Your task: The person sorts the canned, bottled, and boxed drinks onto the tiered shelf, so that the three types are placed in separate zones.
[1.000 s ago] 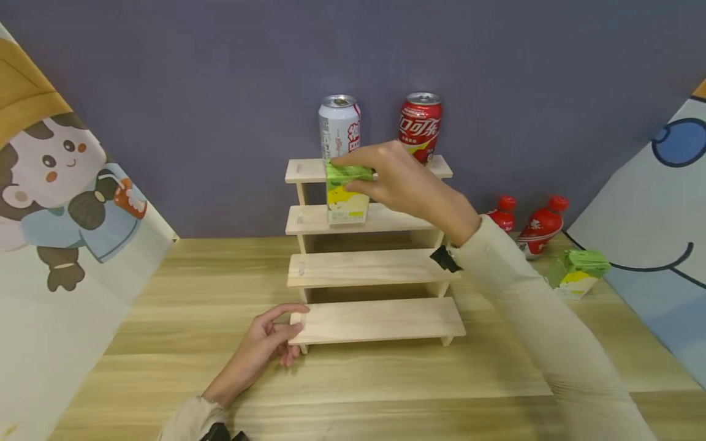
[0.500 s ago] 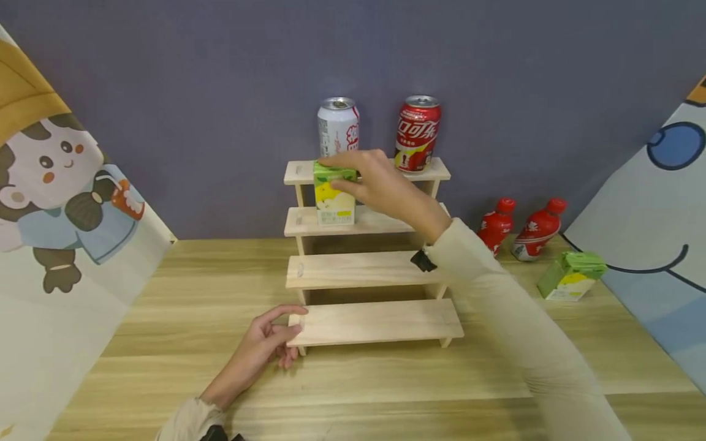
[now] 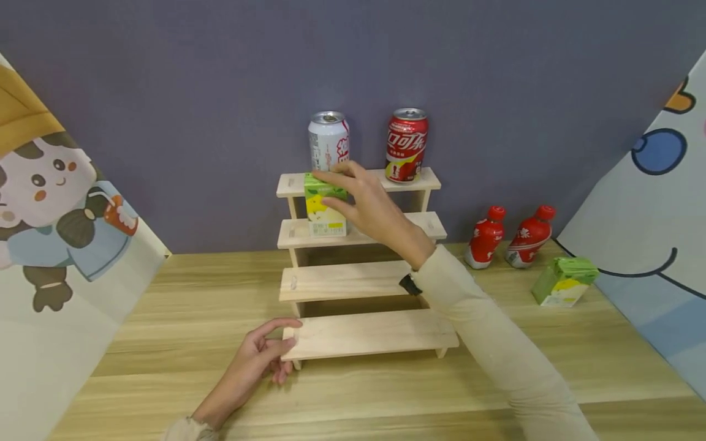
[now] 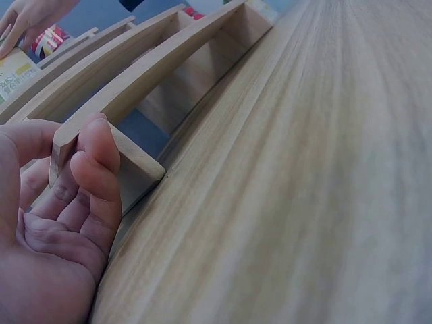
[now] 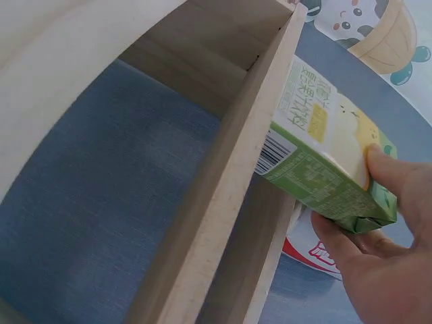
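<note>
Your left hand [image 3: 255,358] has thumb and fingers pinched on the left end of the lowest shelf [image 3: 375,334], so a tug could jolt the whole rack [image 3: 342,281]. Farther up, your right hand [image 3: 374,205] is clamped on the juice carton [image 3: 325,222] at the left of the third shelf [image 3: 425,225]; an uneven release might tip it, or your fingers might nudge the white can [image 3: 328,141] beyond.

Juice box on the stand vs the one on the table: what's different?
The right hand pinches the stand box near its top; no hand touches the table box.
The stand box is at the second-highest shelf; the table box sits on the tabletop.
In the head view, the stand box faces nearly front-on; the table box is angled, showing a green side too.
Shared: green cartons with yellow artwork.
</note>
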The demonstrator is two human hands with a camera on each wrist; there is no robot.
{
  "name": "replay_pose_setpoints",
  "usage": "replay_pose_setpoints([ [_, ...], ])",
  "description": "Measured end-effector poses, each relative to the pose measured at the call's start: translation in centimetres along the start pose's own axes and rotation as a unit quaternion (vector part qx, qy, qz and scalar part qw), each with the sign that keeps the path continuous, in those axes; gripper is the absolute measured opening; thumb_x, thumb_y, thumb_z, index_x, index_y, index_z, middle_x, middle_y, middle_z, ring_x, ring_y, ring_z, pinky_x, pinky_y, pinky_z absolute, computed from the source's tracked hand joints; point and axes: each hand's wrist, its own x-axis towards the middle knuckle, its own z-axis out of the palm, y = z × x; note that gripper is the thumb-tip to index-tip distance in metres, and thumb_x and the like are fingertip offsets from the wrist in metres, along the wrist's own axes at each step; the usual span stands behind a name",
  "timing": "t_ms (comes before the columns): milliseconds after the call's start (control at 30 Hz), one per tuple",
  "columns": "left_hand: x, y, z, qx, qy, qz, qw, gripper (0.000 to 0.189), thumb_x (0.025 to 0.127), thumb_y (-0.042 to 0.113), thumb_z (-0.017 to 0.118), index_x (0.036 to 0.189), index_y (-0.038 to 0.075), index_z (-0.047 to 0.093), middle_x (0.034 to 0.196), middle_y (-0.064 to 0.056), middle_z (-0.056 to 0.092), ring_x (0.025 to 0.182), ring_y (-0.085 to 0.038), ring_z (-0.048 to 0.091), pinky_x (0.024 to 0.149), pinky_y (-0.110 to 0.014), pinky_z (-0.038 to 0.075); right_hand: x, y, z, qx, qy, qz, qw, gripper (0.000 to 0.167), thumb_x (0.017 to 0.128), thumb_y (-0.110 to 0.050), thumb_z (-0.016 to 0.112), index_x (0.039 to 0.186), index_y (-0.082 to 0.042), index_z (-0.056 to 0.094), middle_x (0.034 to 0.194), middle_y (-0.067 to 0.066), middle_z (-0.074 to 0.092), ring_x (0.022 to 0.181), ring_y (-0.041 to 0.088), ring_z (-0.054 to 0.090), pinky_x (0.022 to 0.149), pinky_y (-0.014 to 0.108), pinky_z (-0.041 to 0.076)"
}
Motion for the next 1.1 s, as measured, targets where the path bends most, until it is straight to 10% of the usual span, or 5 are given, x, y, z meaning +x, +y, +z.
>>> replay_pose_setpoints([
  [367,0.1,0.0,0.1,-0.004,-0.007,0.007,0.9999,0.042,0.103,0.009,0.053,0.142,-0.003,0.043,0.068,-0.002,0.071,0.052,-0.011,0.062,0.047,-0.018,0.047,-1.2,-2.3,0.0,-0.201,0.012,0.034,0.9788,0.053,0.096,-0.025,0.069,0.144,-0.014,0.053,0.147,0.016,0.05,0.128,0.032,0.046,0.101,0.042,0.048],
  [633,0.1,-0.1,-0.1,-0.005,-0.013,0.014,0.9998,0.042,0.103,0.008,0.052,0.142,-0.003,0.043,0.068,-0.002,0.071,0.053,-0.01,0.062,0.047,-0.018,0.047,-3.8,-2.4,-0.7,-0.179,0.083,0.007,0.9803,0.051,0.089,-0.008,0.073,0.138,-0.01,0.058,0.141,0.019,0.051,0.125,0.035,0.048,0.095,0.046,0.051],
  [1100,0.2,-0.2,-0.3,-0.005,-0.018,0.015,0.9997,0.041,0.103,0.008,0.052,0.142,-0.003,0.043,0.069,-0.002,0.071,0.053,-0.011,0.062,0.048,-0.019,0.048,-8.4,-2.8,-3.1,-0.172,0.073,0.025,0.9821,0.042,0.088,-0.008,0.075,0.129,-0.009,0.066,0.142,0.017,0.053,0.127,0.036,0.047,0.1,0.05,0.049],
])
